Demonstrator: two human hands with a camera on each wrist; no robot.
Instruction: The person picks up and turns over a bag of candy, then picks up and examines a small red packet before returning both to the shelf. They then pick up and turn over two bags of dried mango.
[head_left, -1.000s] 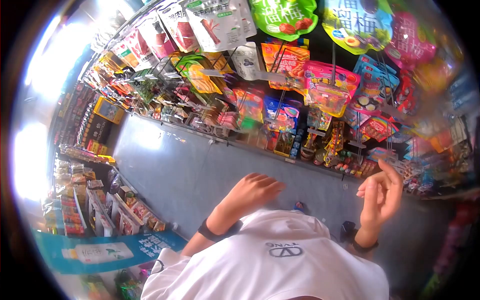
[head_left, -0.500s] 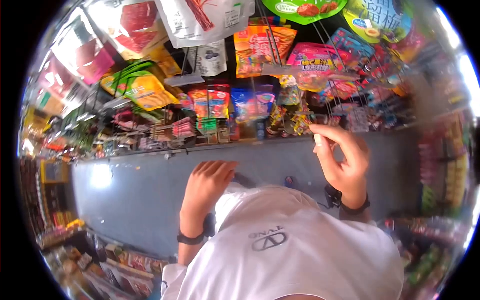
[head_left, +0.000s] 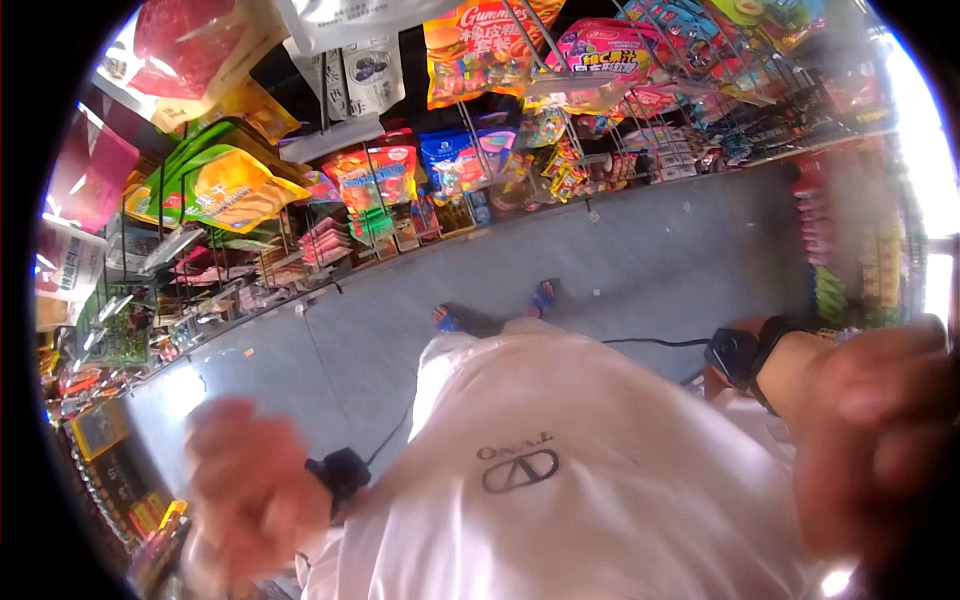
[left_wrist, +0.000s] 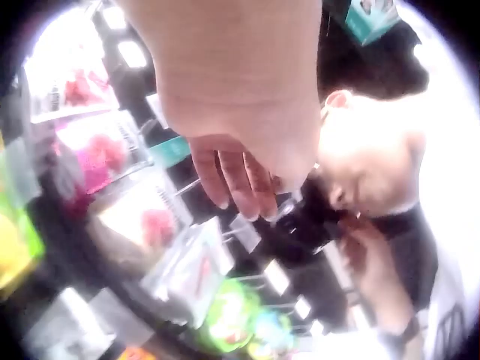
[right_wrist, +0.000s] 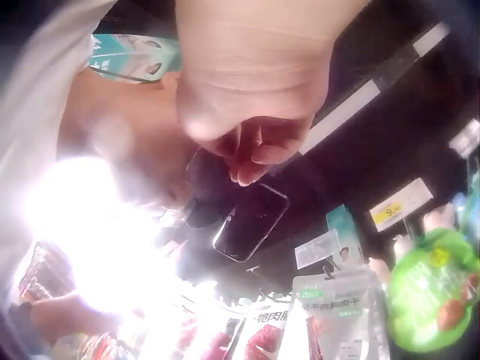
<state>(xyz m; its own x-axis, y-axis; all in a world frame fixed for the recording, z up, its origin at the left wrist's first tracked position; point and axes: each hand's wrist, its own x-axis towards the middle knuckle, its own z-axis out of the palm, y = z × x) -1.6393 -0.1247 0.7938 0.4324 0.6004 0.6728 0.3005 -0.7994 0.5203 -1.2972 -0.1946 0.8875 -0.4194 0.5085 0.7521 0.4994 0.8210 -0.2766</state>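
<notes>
My left hand [head_left: 255,490], blurred, is raised at the lower left of the head view. In the left wrist view its fingers [left_wrist: 238,187] hang loosely bent with nothing in them. My right hand [head_left: 875,430] is large and blurred at the right edge of the head view, close to the camera. Its loosely curled fingers [right_wrist: 251,154] overlap the top of a dark, flat, screen-like device [right_wrist: 251,221] near the head in the right wrist view; I cannot tell whether they touch it. Each wrist wears a black wrist camera [head_left: 735,355] on a band.
Snack bags hang on hooks ahead: a gummies bag [head_left: 490,50], a pink candy bag [head_left: 605,55] and a yellow-green bag [head_left: 220,190]. Price tags [right_wrist: 401,204] stick out on hooks. Grey floor [head_left: 640,250] lies below, with feet in blue sandals [head_left: 543,297]. A cable [head_left: 655,343] runs from the right wrist.
Both hands have moved apart and up toward the head camera, the left to the lower left, the right to the right edge. The view has tilted down, so the feet now show.
</notes>
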